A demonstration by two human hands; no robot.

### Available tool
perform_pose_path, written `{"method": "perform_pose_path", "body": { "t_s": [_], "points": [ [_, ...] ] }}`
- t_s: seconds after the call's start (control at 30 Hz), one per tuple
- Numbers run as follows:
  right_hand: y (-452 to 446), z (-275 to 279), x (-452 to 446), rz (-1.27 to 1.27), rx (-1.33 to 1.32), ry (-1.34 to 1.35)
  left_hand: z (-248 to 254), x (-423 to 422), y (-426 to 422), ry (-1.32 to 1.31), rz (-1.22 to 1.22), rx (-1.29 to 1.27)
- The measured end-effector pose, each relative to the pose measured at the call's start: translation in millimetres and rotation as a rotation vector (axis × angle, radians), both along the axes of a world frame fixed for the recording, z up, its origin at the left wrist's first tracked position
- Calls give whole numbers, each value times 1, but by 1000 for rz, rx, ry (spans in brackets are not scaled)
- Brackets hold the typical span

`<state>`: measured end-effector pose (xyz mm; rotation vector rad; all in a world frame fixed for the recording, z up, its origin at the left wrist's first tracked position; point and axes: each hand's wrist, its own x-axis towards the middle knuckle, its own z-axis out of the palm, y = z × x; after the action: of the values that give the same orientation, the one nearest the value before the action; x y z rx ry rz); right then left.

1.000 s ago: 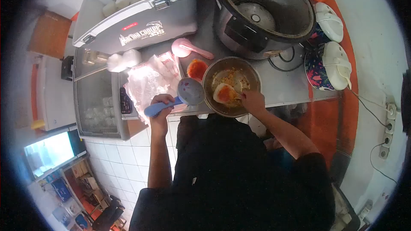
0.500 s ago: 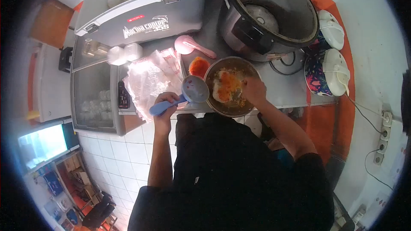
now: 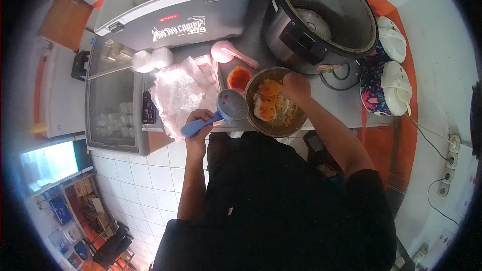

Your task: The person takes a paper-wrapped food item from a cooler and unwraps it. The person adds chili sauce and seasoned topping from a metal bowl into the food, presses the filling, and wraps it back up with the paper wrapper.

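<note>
My left hand (image 3: 199, 124) is closed around the handle of a blue ladle (image 3: 232, 105), held level just left of a metal bowl (image 3: 297, 118). In the bowl lies a pale, rice-like mass topped with orange-red food (image 3: 270, 91), with orange bits scattered around it. My right hand (image 3: 296, 88) reaches over the bowl's right side with its fingers bunched at the food; what they hold is hidden. Behind the ladle sits a small container of red-orange sauce or paste (image 3: 239, 78). A pink scoop (image 3: 227, 53) lies further back on the counter.
Wrapping papers (image 3: 183, 86) lie left of the bowl. A grey cooler (image 3: 175, 27) holding white rounded items and a large open rice cooker (image 3: 321, 52) stand behind. Patterned pots (image 3: 377, 90) are at the right, near wall sockets (image 3: 451, 158). A glass-topped freezer (image 3: 113, 105) stands left.
My right hand has moved slightly up within the bowl, and the orange food has shifted and bunched toward the top. The left hand keeps the ladle in nearly the same place.
</note>
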<state>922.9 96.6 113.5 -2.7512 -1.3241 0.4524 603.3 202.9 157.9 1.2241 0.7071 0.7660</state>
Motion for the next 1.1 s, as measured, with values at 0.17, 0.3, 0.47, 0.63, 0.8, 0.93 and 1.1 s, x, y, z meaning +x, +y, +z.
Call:
{"method": "perform_pose_path", "body": {
  "t_s": [0.17,0.3,0.47,0.63,0.8,0.93,1.1],
  "points": [
    [-18,-69,6,70,-35,-77,7,2,4,-13,-9,-7],
    [-11,23,5,135,-136,17,2,2,10,-10,2,17],
    [-38,-1,-53,123,-47,156,0,6,14,-34,9,15],
    [-46,-42,-60,6,-29,51,-2,10,14,-37,15,-14],
    [-21,1,-37,76,-63,-57,0,12,16,-39,-19,18],
    [-6,35,-63,133,-49,86,-3,11,15,-59,-8,-10],
    [-18,-28,-67,126,81,-4,-6,8,15,-23,9,45]
  ]
}}
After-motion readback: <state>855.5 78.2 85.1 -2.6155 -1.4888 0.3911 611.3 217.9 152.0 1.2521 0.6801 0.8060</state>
